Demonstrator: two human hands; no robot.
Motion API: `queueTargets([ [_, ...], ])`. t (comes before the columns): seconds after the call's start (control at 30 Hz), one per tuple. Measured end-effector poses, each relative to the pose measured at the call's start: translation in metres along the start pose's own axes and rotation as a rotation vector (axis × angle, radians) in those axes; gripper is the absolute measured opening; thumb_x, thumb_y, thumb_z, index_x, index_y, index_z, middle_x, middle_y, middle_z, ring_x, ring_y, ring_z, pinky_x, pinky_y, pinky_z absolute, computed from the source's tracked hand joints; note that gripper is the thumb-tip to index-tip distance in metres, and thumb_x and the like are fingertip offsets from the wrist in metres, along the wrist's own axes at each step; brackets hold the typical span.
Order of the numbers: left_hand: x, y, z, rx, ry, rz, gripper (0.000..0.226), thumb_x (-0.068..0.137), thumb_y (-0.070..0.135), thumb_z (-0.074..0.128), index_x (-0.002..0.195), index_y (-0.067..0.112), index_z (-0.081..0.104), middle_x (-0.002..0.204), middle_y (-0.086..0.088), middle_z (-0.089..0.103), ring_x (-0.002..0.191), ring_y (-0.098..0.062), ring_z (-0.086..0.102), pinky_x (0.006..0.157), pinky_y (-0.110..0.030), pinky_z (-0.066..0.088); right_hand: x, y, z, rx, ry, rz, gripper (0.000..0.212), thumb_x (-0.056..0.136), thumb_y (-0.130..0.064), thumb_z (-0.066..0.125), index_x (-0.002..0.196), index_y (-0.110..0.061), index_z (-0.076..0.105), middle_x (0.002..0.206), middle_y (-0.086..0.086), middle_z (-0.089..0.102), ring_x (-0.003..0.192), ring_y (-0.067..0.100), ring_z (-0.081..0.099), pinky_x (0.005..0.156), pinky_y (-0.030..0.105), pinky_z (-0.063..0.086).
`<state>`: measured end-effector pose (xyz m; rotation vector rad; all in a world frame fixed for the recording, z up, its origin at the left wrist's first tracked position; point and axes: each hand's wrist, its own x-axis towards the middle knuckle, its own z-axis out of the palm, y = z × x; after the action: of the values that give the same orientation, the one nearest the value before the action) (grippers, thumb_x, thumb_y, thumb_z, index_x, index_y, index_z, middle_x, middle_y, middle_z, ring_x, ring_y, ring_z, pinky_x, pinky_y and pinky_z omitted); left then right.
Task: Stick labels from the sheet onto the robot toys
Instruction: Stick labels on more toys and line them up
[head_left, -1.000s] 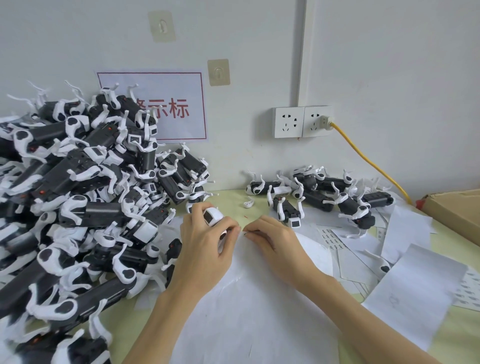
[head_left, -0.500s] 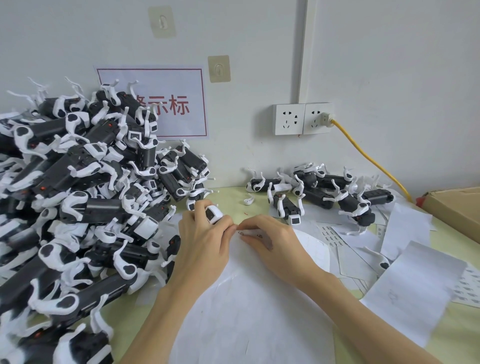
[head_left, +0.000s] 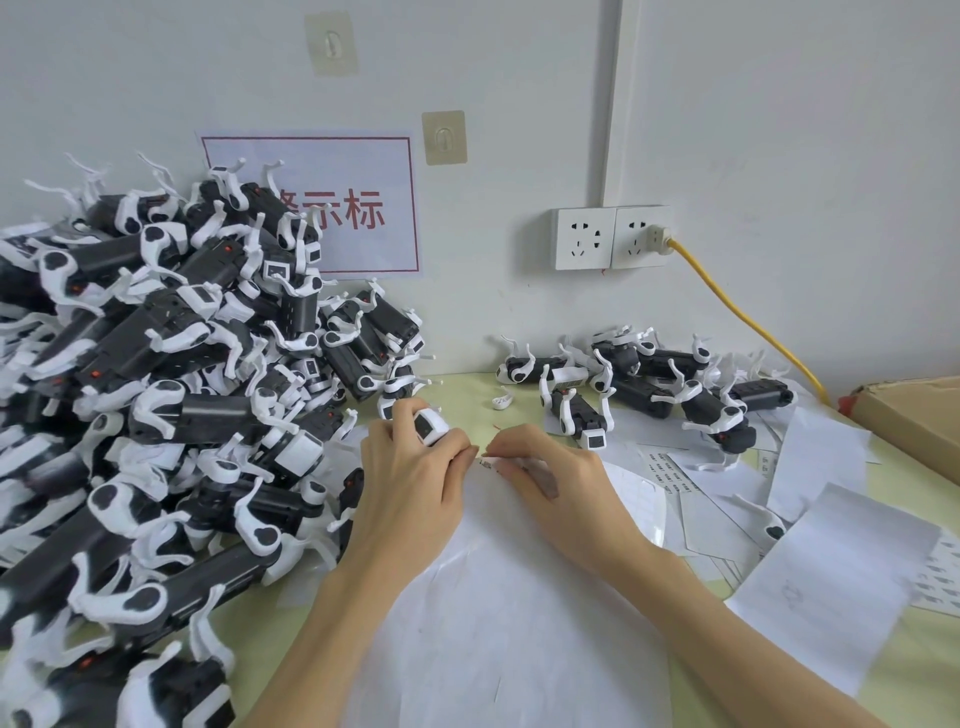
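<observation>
My left hand (head_left: 410, 483) grips a black-and-white robot toy (head_left: 430, 426); only the toy's white head shows above my fingers. My right hand (head_left: 550, 478) meets the left hand's fingertips and pinches a small label (head_left: 487, 462) at the toy. Both hands hover over a large white backing sheet (head_left: 498, 613) on the green table. A big heap of robot toys (head_left: 156, 395) fills the left side. A smaller group of robot toys (head_left: 644, 384) lies against the wall at the right.
Label sheets with printed labels (head_left: 670, 467) and loose white papers (head_left: 831, 571) cover the table's right side. A cardboard box (head_left: 914, 415) sits at the far right. A yellow cable (head_left: 737, 306) runs down from the wall socket (head_left: 610, 236).
My right hand has closed in on the left hand until the fingertips meet at the toy. The left hand keeps its hold on the toy.
</observation>
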<state>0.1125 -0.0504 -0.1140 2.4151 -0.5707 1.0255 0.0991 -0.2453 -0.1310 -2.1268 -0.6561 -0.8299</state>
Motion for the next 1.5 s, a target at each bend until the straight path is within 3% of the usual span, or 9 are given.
queueTargets([
  [0.17, -0.001, 0.0, -0.001, -0.006, 0.003, 0.007, 0.015, 0.097, 0.018, 0.072, 0.084, 0.02, 0.065, 0.118, -0.01, 0.048, 0.08, -0.026, 0.035, 0.075, -0.041, 0.034, 0.0, -0.001, 0.002, -0.022, 0.027, -0.033, 0.032, 0.096, -0.006, 0.07, 0.122, -0.025, 0.074, 0.098, -0.04, 0.06, 0.08, -0.012, 0.059, 0.074, 0.003, 0.04],
  [0.6, 0.0, 0.003, -0.003, -0.018, -0.009, -0.015, 0.013, 0.097, 0.015, 0.072, 0.084, 0.018, 0.069, 0.118, -0.014, 0.051, 0.08, -0.028, 0.039, 0.075, -0.044, 0.04, 0.001, -0.003, -0.001, 0.045, 0.017, 0.007, 0.014, 0.097, -0.014, 0.072, 0.106, -0.025, 0.072, 0.093, -0.022, 0.064, 0.082, 0.006, 0.063, 0.073, 0.01, 0.041],
  [0.73, 0.0, 0.003, -0.004, -0.021, -0.003, -0.017, 0.014, 0.097, 0.015, 0.072, 0.084, 0.017, 0.068, 0.116, -0.014, 0.051, 0.079, -0.029, 0.038, 0.075, -0.044, 0.04, 0.001, -0.005, 0.001, 0.067, 0.005, 0.022, 0.021, 0.098, -0.015, 0.071, 0.116, -0.026, 0.071, 0.106, -0.022, 0.069, 0.098, 0.001, 0.067, 0.084, 0.013, 0.048],
  [0.87, 0.0, 0.003, -0.004, -0.013, -0.002, -0.017, 0.014, 0.096, 0.013, 0.072, 0.083, 0.016, 0.068, 0.116, -0.015, 0.052, 0.079, -0.029, 0.039, 0.074, -0.045, 0.041, 0.001, -0.005, 0.001, 0.038, 0.016, 0.013, 0.021, 0.096, -0.015, 0.073, 0.113, -0.028, 0.073, 0.098, -0.026, 0.066, 0.089, -0.001, 0.064, 0.077, 0.008, 0.043],
  [1.03, 0.0, 0.003, -0.004, 0.006, -0.012, -0.017, 0.013, 0.096, 0.014, 0.073, 0.084, 0.018, 0.069, 0.116, -0.014, 0.051, 0.078, -0.028, 0.038, 0.074, -0.043, 0.038, 0.002, -0.007, 0.0, 0.07, -0.036, 0.073, 0.018, 0.097, -0.021, 0.072, 0.106, -0.035, 0.065, 0.092, -0.01, 0.067, 0.081, 0.021, 0.063, 0.074, 0.029, 0.05],
  [1.17, 0.0, 0.003, -0.003, 0.016, -0.003, -0.005, 0.015, 0.095, 0.013, 0.074, 0.083, 0.019, 0.069, 0.115, -0.013, 0.05, 0.077, -0.028, 0.038, 0.073, -0.043, 0.04, 0.005, -0.013, 0.001, 0.131, -0.036, 0.119, 0.019, 0.096, -0.013, 0.071, 0.101, -0.029, 0.065, 0.094, -0.017, 0.068, 0.083, 0.005, 0.062, 0.073, 0.012, 0.043],
  [1.3, 0.0, 0.001, -0.001, 0.039, 0.024, 0.007, 0.015, 0.094, 0.013, 0.075, 0.082, 0.018, 0.068, 0.114, -0.011, 0.049, 0.077, -0.027, 0.037, 0.072, -0.043, 0.04, 0.008, -0.017, -0.003, 0.2, -0.093, 0.18, 0.018, 0.099, -0.006, 0.064, 0.099, -0.024, 0.064, 0.097, -0.016, 0.067, 0.092, 0.011, 0.063, 0.082, 0.02, 0.05],
  [1.43, 0.001, 0.004, -0.002, 0.028, 0.091, -0.014, 0.009, 0.096, 0.017, 0.072, 0.089, 0.02, 0.07, 0.117, -0.012, 0.046, 0.082, -0.028, 0.038, 0.075, -0.048, 0.045, 0.014, -0.024, -0.011, 0.399, 0.058, 0.324, 0.012, 0.101, -0.009, 0.066, 0.098, -0.02, 0.069, 0.104, -0.009, 0.073, 0.106, 0.013, 0.07, 0.092, 0.024, 0.054],
  [1.5, 0.003, 0.008, -0.006, -0.03, 0.167, -0.07, 0.01, 0.098, 0.02, 0.07, 0.106, 0.024, 0.075, 0.123, -0.012, 0.042, 0.092, -0.03, 0.041, 0.086, -0.05, 0.047, 0.016, -0.025, -0.016, 0.504, 0.157, 0.39, 0.006, 0.1, -0.008, 0.069, 0.098, -0.014, 0.071, 0.104, -0.004, 0.075, 0.104, 0.014, 0.072, 0.09, 0.022, 0.054],
])
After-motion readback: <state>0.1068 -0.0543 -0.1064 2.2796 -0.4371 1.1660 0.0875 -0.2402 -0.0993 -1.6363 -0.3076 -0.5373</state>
